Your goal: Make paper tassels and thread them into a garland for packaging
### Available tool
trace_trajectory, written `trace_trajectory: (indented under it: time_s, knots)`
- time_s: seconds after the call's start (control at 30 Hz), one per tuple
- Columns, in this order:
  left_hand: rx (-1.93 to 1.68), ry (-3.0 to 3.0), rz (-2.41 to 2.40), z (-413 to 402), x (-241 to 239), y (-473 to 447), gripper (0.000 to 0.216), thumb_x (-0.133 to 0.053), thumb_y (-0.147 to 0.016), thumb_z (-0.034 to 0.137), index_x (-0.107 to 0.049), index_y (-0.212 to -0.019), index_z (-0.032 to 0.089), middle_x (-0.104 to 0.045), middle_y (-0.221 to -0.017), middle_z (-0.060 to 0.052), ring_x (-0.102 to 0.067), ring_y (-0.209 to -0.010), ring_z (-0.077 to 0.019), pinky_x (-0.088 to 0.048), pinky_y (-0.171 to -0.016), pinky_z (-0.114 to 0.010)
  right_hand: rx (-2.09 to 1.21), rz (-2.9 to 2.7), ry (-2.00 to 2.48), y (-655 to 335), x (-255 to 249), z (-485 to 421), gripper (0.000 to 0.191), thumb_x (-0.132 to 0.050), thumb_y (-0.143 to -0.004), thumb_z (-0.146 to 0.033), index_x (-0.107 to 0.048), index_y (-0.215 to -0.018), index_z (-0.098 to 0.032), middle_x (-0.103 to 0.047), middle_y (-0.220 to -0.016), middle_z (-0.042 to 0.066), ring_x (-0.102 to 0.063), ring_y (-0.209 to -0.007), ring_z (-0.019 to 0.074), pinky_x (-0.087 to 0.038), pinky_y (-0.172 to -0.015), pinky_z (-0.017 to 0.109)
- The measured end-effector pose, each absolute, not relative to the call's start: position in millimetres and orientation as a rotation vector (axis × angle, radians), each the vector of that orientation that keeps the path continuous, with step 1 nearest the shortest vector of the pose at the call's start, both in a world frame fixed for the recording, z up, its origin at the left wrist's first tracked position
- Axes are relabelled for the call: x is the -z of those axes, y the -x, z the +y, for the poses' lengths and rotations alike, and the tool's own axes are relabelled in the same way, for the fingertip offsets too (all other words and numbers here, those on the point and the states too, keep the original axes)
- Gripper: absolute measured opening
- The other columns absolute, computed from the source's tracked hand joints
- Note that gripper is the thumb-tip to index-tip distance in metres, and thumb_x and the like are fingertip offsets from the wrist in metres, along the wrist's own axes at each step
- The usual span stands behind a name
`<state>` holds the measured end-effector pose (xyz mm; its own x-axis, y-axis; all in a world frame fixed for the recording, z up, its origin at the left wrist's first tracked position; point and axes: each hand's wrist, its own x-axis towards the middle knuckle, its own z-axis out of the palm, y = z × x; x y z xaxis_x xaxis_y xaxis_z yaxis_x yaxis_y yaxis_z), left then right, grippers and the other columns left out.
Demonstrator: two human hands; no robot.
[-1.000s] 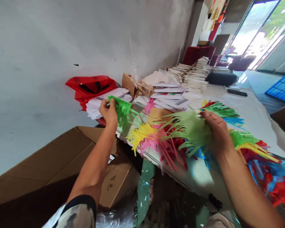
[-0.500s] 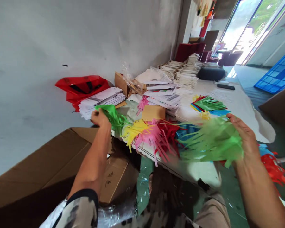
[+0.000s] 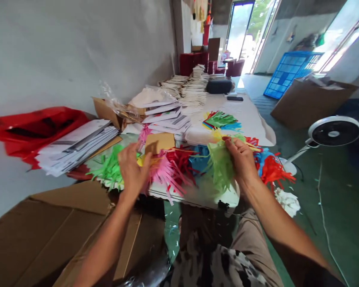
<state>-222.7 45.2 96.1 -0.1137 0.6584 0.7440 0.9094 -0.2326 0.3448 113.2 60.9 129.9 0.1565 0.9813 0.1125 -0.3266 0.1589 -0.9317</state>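
Observation:
My right hand (image 3: 242, 159) is closed on a light green fringed paper tassel (image 3: 221, 165), whose strips hang down over the table's front edge and blur a little. My left hand (image 3: 133, 167) holds nothing, its thumb and fingers apart, just above a yellow tassel (image 3: 141, 160) that it mostly hides. A bright green tassel (image 3: 109, 169) lies to the left of that hand. To its right are a pink tassel (image 3: 164, 173), a dark red tassel (image 3: 182, 163) and a blue tassel (image 3: 200, 158). Farther back lies a fanned multicoloured bundle of fringes (image 3: 223, 120).
Paper stacks (image 3: 77, 145), a red plastic bag (image 3: 42, 129) and a tan card (image 3: 160, 142) lie along the table. A large cardboard box (image 3: 32, 235) stands front left. Red and blue fringes (image 3: 272, 169) hang at the right edge, near a fan (image 3: 333, 133).
My left hand has let go of the bright green tassel and moved right to the yellow one. My right hand has come inward with the light green tassel. The view has turned right.

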Motion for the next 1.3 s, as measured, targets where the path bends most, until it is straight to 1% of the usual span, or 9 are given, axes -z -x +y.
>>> trace_trajectory:
  time_s: [0.07,0.2,0.37,0.63,0.8,0.9,1.0,1.13,1.3]
  knots:
    - [1.424,2.123,-1.469,19,-109,164,0.050,-0.067,-0.098,0.047,-0.059,-0.141,0.022,-0.068,-0.134,-0.014,-0.060,-0.128,-0.0323,-0.047,-0.112,-0.051,-1.149,-0.907,0.921,-114,-130,54,0.049,-0.088,-0.072,-0.059,-0.072,-0.105,-0.027,-0.072,-0.076,-0.002,-0.066,-0.067,0.0195,-0.048,-0.058,0.029]
    - [1.563,2.358,-1.183,-22,-113,67,0.068,-0.082,-0.086,0.047,-0.052,-0.145,0.030,-0.063,-0.136,-0.015,-0.057,-0.132,-0.0334,-0.048,-0.114,-0.054,-1.123,-0.965,0.956,-121,-130,41,0.045,-0.082,-0.079,-0.057,-0.069,-0.108,-0.026,-0.067,-0.073,-0.004,-0.058,-0.060,0.0148,-0.043,-0.055,0.026]
    - [1.460,2.310,-1.161,-26,-99,23,0.051,-0.075,-0.084,0.020,-0.061,-0.132,0.033,-0.061,-0.134,-0.014,-0.054,-0.133,-0.0357,-0.044,-0.116,-0.061,-1.069,-1.071,1.063,-137,-128,25,0.046,-0.069,-0.087,-0.064,-0.066,-0.111,-0.026,-0.072,-0.083,0.001,-0.065,-0.070,0.0183,-0.047,-0.058,0.028]
    - [1.412,2.182,-1.052,-13,-119,21,0.023,-0.074,-0.084,0.014,-0.071,-0.100,0.031,-0.069,-0.115,-0.010,-0.062,-0.115,-0.0309,-0.049,-0.106,-0.055,-1.135,-1.270,1.185,-188,-108,21,0.058,-0.067,-0.084,-0.079,-0.064,-0.100,-0.023,-0.069,-0.081,0.001,-0.064,-0.063,0.0166,-0.048,-0.056,0.028]
    - [1.159,2.136,-1.105,-3,-148,31,0.013,-0.071,-0.087,0.016,-0.070,-0.096,0.026,-0.072,-0.101,-0.008,-0.064,-0.106,-0.0298,-0.048,-0.104,-0.051,-0.348,-1.434,1.450,-207,-107,-6,0.030,-0.063,-0.098,-0.051,-0.063,-0.103,-0.022,-0.073,-0.091,0.009,-0.070,-0.080,0.0248,-0.053,-0.072,0.038]
    - [0.983,2.200,-1.077,-3,-166,28,0.011,-0.070,-0.087,0.019,-0.070,-0.095,0.026,-0.072,-0.100,-0.008,-0.065,-0.103,-0.0296,-0.050,-0.097,-0.048,-0.022,-1.614,1.190,-186,-116,-36,0.020,-0.063,-0.097,-0.032,-0.062,-0.115,-0.023,-0.072,-0.112,0.013,-0.068,-0.104,0.0292,-0.054,-0.091,0.045]
    - [0.905,2.337,-1.053,-7,-180,21,0.007,-0.070,-0.087,0.021,-0.069,-0.089,0.027,-0.071,-0.096,-0.009,-0.065,-0.096,-0.0288,-0.052,-0.088,-0.047,0.086,-1.798,1.040,-164,-119,-51,0.026,-0.064,-0.096,-0.025,-0.062,-0.122,-0.025,-0.071,-0.122,0.012,-0.065,-0.116,0.0300,-0.050,-0.100,0.048]
    - [0.833,2.517,-0.930,-11,-187,23,0.008,-0.073,-0.087,0.026,-0.067,-0.081,0.026,-0.070,-0.101,-0.009,-0.064,-0.096,-0.0272,-0.052,-0.084,-0.045,0.140,-1.780,1.087,-161,-113,-42,0.012,-0.061,-0.100,-0.021,-0.068,-0.109,-0.026,-0.075,-0.107,0.008,-0.067,-0.104,0.0270,-0.047,-0.095,0.045]
    - [0.939,2.691,-1.100,-4,-171,33,0.023,-0.082,-0.085,0.025,-0.073,-0.106,0.025,-0.067,-0.114,-0.008,-0.063,-0.108,-0.0273,-0.054,-0.090,-0.043,0.008,-1.885,1.164,-172,-123,-31,0.014,-0.060,-0.104,-0.027,-0.071,-0.096,-0.024,-0.078,-0.094,0.006,-0.069,-0.091,0.0241,-0.045,-0.089,0.040]
